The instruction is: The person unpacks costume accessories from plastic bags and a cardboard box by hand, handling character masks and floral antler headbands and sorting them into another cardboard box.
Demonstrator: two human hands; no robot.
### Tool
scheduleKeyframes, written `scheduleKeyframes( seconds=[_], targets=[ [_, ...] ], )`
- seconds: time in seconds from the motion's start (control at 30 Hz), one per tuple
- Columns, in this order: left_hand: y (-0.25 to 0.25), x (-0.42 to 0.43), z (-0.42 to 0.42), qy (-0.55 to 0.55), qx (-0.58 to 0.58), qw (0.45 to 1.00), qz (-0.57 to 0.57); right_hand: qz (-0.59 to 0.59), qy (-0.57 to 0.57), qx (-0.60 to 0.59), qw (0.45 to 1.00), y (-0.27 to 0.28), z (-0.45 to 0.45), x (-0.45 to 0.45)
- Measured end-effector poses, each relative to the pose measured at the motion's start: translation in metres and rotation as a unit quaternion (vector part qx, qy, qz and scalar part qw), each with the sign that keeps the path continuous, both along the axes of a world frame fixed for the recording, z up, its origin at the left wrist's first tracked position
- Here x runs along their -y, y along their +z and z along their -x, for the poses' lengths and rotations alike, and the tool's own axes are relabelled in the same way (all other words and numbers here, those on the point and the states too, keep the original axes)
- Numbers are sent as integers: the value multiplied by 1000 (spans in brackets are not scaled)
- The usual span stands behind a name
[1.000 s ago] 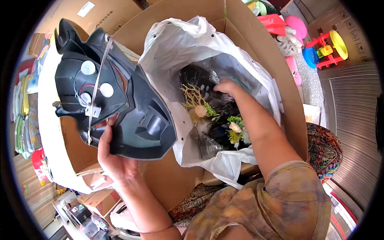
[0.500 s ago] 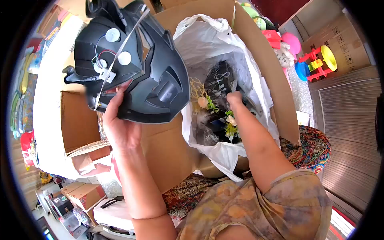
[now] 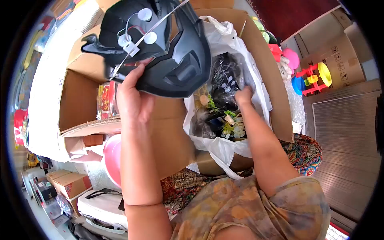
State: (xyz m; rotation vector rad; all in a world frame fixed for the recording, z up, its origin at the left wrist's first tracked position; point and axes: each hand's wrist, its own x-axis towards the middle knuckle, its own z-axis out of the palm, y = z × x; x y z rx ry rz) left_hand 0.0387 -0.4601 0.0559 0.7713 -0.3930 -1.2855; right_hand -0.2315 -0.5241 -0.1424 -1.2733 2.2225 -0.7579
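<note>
My left hand grips the lower edge of a black mask, raised with its inner side toward me. White round discs, thin wires and a pale strap show inside it. My right hand reaches into a white plastic bag, its fingers curled near the bag's right inner side; whatever they hold is hidden. Left of that hand lies a black plastic-wrapped item with pale leaf shapes on it. Artificial flowers with pale blooms and green leaves lie lower in the bag.
The bag stands in a large open cardboard box. Left of it, a smaller carton has a red and yellow packet by its opening. A pink round object sits below. Colourful toys are at the right.
The mask and my left hand have shifted right and up in view. My right hand has moved slightly right inside the bag, and more of the black wrapped item shows.
</note>
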Motion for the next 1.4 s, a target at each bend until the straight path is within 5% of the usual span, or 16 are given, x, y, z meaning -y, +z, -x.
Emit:
scheduleKeyframes(
  seconds=[0.1, 0.4, 0.7, 0.77, 0.93, 1.07, 1.13, 1.2, 1.4],
  targets=[
    [0, -1, 1, 7, -26, 1000, 5, -36, -23, 53, 998, -7, 11, 7],
    [-1, 1, 7, 9, -36, 999, 5, -107, 220, -201, 948, 75, 8, 5],
    [-9, 5, 3, -16, -58, 998, 22, 12, 271, -270, 924, 117, -1, -9],
    [-8, 2, 3, -10, -43, 999, 17, 164, 286, -264, 906, 100, 9, -10],
    [-3, 0, 0, 6, -50, 998, 33, 201, 319, -289, 880, 134, 11, -22],
    [4, -3, -5, 3, -34, 999, 34, 203, 316, -270, 886, 179, 20, -13],
    [8, -6, -6, 13, 6, 998, 59, 123, 382, -67, 914, 207, 29, -2],
    [10, -8, -10, 6, 21, 998, 54, 63, 362, -32, 929, 243, 35, 4],
    [20, -25, -5, -161, 175, 971, 37, -121, 471, 22, 873, 300, 61, 32]
  ],
)
